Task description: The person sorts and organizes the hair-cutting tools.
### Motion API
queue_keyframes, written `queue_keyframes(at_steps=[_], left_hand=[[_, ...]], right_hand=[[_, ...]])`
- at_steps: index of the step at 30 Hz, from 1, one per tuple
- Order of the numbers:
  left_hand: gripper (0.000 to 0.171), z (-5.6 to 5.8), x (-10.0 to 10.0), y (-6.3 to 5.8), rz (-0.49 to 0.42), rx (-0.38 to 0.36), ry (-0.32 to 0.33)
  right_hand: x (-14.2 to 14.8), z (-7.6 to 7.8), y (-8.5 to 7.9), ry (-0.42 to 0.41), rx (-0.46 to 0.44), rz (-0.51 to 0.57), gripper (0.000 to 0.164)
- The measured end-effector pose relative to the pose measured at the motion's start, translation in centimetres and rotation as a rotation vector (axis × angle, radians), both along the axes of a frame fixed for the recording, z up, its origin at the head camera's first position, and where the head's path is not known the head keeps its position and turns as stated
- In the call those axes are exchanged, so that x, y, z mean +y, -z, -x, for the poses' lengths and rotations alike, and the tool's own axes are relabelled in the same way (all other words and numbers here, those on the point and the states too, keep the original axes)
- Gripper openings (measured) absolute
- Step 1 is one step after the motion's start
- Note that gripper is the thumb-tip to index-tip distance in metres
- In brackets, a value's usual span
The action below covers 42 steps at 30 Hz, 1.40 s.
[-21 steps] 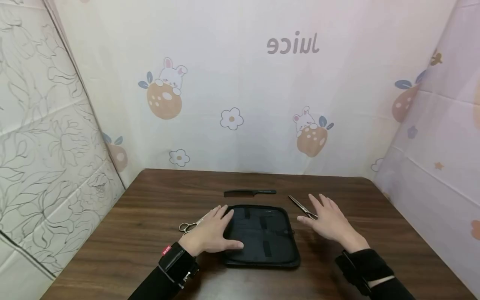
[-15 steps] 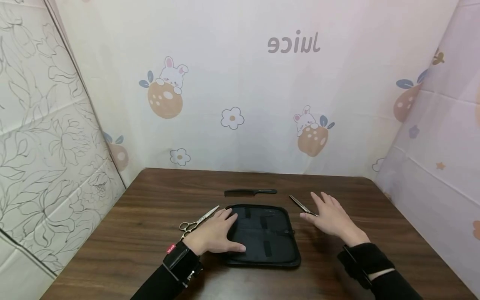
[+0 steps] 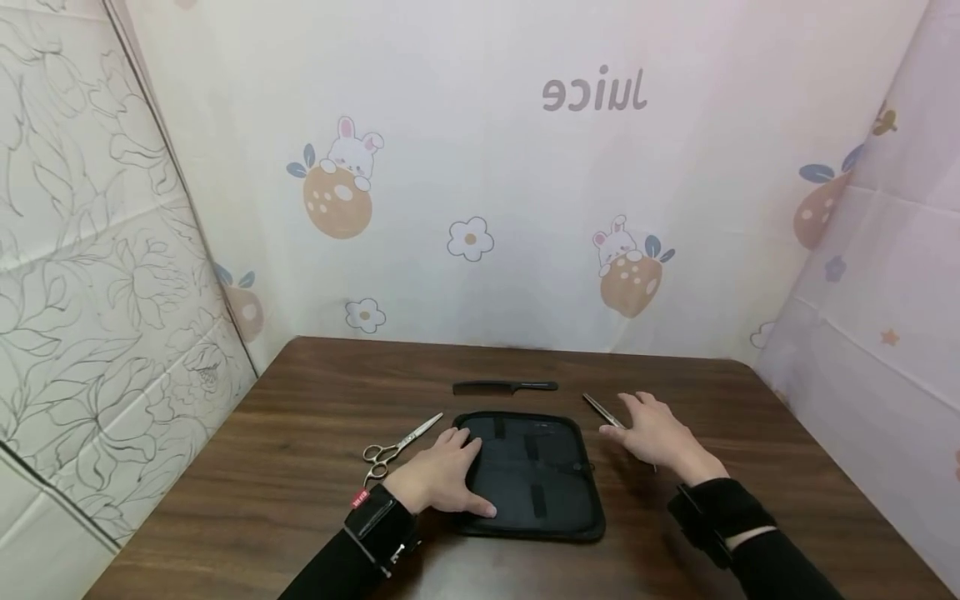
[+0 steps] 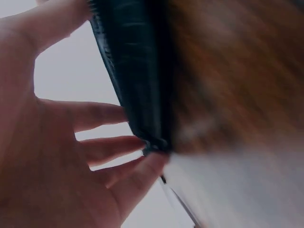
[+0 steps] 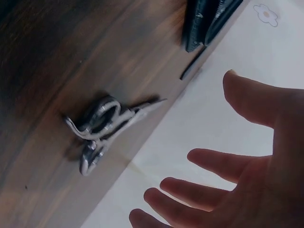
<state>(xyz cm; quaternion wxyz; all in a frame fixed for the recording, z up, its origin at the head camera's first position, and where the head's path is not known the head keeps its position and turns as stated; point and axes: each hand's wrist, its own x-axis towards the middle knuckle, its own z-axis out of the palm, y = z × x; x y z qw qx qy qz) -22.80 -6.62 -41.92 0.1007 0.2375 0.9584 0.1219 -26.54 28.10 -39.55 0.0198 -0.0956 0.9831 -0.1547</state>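
Observation:
A black scissor case [image 3: 566, 504] with dark strap loops lies on the table before me. My left hand [image 3: 444, 473] rests at its left side, thumb and fingers spread over the edge; the left wrist view shows them along the case side [image 4: 137, 71]. Silver scissors [image 3: 401, 442] lie just beyond that hand, blades pointing away. On the right, my right hand [image 3: 663, 437] hovers over a second pair of scissors [image 5: 116, 124], fingers extended and apart from it. In the head view, this hand hides most of the handles.
A black comb [image 3: 504, 387] lies behind the case. The wooden table [image 3: 262, 492] ends at a printed cloth backdrop [image 3: 465, 167], with more cloth along both sides.
My left hand has shifted slightly right along the case, uncovering the left scissors. The right hand has moved slightly left and lower over the other scissors.

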Motion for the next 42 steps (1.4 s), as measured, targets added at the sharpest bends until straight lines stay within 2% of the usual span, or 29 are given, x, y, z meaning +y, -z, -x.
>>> queue_keyframes(at_steps=[7, 13, 19, 25, 30, 36, 42], left_hand=[[0.101, 0.2, 0.9, -0.4, 0.079, 0.014, -0.024], [0.101, 0.2, 0.9, -0.3, 0.07, -0.012, -0.029], [0.101, 0.1, 0.9, -0.4, 0.055, -0.024, -0.028], [0.1, 0.2, 1.0, -0.5, 0.047, -0.011, -0.034], [0.101, 0.3, 0.8, -0.4, 0.036, -0.008, -0.038], [0.101, 0.4, 0.6, -0.4, 0.044, 0.003, -0.034], [0.1, 0.4, 0.5, -0.4, 0.032, -0.008, -0.032]], right_hand=[[0.1, 0.5, 0.7, 0.024, -0.024, -0.031, 0.067], [0.9, 1.3, 1.3, 0.032, -0.06, -0.041, 0.044], [1.0, 1.8, 2.0, 0.041, -0.073, -0.046, 0.035], [0.9, 2.3, 2.1, 0.041, -0.072, -0.067, 0.008], [0.8, 2.7, 2.1, 0.046, -0.084, -0.085, 0.001], [0.6, 3.0, 1.8, 0.03, -0.106, -0.128, 0.008], [0.5, 2.8, 1.6, 0.016, -0.13, -0.109, 0.007]])
